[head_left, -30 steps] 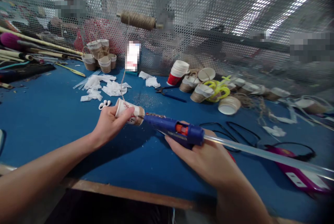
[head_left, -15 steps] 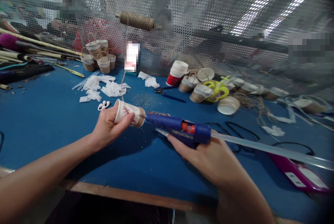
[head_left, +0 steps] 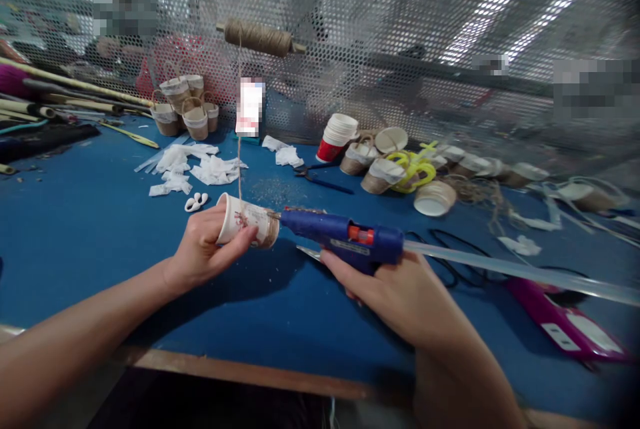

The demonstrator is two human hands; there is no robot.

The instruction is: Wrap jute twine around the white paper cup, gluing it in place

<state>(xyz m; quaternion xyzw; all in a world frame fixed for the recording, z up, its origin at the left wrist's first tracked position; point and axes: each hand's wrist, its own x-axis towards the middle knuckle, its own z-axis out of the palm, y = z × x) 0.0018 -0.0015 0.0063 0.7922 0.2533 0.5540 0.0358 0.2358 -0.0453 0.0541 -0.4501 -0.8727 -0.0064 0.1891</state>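
My left hand (head_left: 205, 242) is closed around a white paper cup (head_left: 245, 221), tipped on its side with its mouth to the left. Brown twine is wound round the cup's base end. From the cup, a strand of twine (head_left: 240, 169) runs up to a spool of twine (head_left: 257, 37). My right hand (head_left: 400, 295) grips a blue hot glue gun (head_left: 345, 232), its nozzle at the twine-wound end of the cup; I cannot tell if it touches. A long clear glue stick (head_left: 500, 269) sticks out of its back. Below the gun shows a pointed metal blade (head_left: 309, 253), partly hidden.
Twine-wrapped cups (head_left: 195, 121) stand at the back left, near white lace scraps (head_left: 220, 170). A stack of paper cups (head_left: 338, 135), pliers (head_left: 325, 179) and yellow-handled scissors (head_left: 413, 172) lie further back. A purple power strip (head_left: 565, 322) is at right. Perforated metal mesh (head_left: 400, 35) rises behind.
The cup has turned slightly in my left hand, and the twine strand now hangs straighter. The glue gun stays at the cup's base end. The view has shifted a little.
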